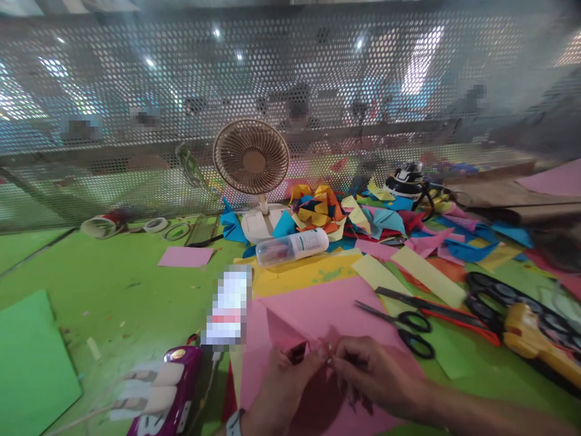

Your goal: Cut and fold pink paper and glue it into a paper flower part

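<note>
My left hand [288,384] and my right hand [379,372] meet at the lower middle, fingertips pinched close together. Between them is a folded piece of pink paper [290,324], its pointed flap rising beyond the left fingers. The fingers partly cover the paper, so the exact grip is hard to make out. Beneath both hands lie pink paper sheets [255,369], on top of a yellow sheet [313,275]. A pair of small black scissors [399,318] rests to the right of my hands, beside a long black-and-orange tool [447,312].
A fan [252,160] stands before a perforated metal screen [136,109]. A bottle [311,243] lies near folded coloured papers [320,206]. On the left are a blurred phone [231,303], a purple power strip [193,363] with cables and green paper [34,357]. A yellow-handled tool [526,330] lies right.
</note>
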